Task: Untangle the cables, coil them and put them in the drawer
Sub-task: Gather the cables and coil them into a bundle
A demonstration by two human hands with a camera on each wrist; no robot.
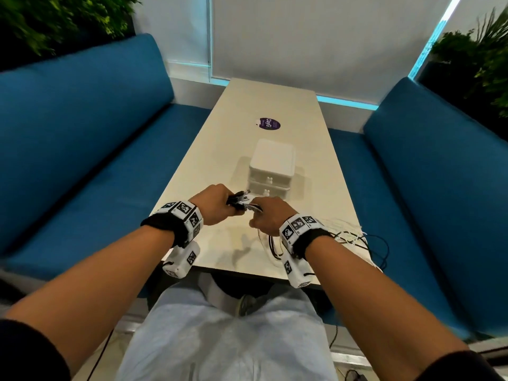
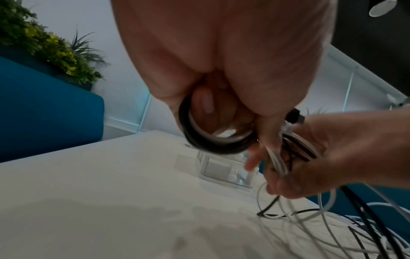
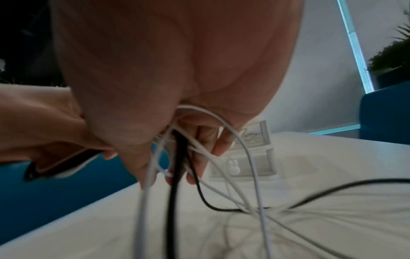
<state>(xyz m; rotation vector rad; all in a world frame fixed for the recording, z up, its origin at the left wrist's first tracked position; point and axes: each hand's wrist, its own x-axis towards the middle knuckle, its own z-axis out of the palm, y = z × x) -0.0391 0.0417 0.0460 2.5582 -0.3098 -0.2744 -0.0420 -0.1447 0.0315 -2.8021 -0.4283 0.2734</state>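
Note:
My left hand [image 1: 220, 203] grips a small coil of black and white cable [image 2: 213, 140] above the near part of the table. My right hand [image 1: 268, 217] holds several black and white strands [image 3: 177, 157] right beside it, and they hang down from its fingers [image 3: 219, 142]. The loose tangle of cables [image 1: 354, 237] lies on the table's near right corner and spills over the edge. A small white drawer box [image 1: 272, 166] with bunny-shaped knobs [image 3: 233, 167] stands just beyond both hands, its drawers closed.
The long cream table [image 1: 247, 119] runs away from me between two blue benches [image 1: 82, 149]. A purple round sticker [image 1: 270, 124] lies on the far half. Plants stand behind the benches at left and right. My knees are under the near edge.

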